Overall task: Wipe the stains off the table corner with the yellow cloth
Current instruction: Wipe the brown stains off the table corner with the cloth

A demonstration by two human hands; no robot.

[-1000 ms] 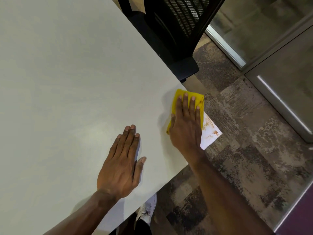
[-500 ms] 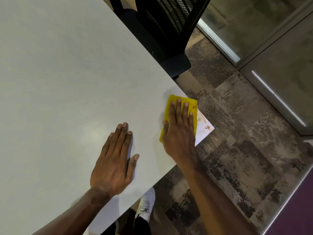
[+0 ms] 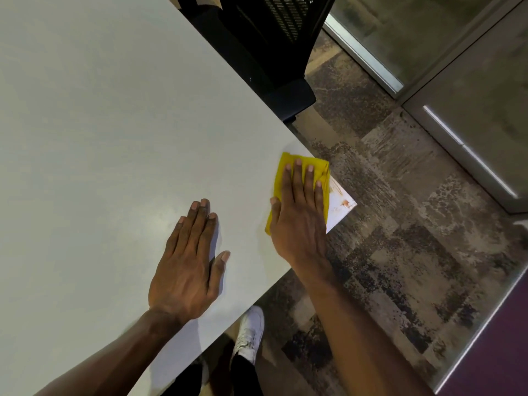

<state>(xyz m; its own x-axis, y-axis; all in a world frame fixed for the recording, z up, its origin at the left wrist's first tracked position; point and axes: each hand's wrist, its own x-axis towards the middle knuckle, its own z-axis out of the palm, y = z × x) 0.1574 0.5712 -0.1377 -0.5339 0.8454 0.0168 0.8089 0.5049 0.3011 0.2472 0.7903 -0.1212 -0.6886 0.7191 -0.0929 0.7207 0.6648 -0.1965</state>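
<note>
The yellow cloth (image 3: 285,164) lies folded on the white table (image 3: 114,124) just inside its near right corner. My right hand (image 3: 300,212) presses flat on the cloth, fingers together and pointing away from me, covering most of it. Orange-brown stains (image 3: 343,202) show on the bare corner tip to the right of the cloth. My left hand (image 3: 188,267) rests flat on the tabletop to the left, palm down, holding nothing.
A black mesh office chair (image 3: 271,38) stands against the table's far right edge. Patterned grey carpet (image 3: 400,224) lies beyond the corner, with a glass partition and metal frame (image 3: 445,132) at the right. My white shoe (image 3: 250,332) shows below the table edge.
My right hand has slid the cloth slightly toward the corner and back along the right edge; the stains on the tip stay visible. My left hand has stayed flat on the table.
</note>
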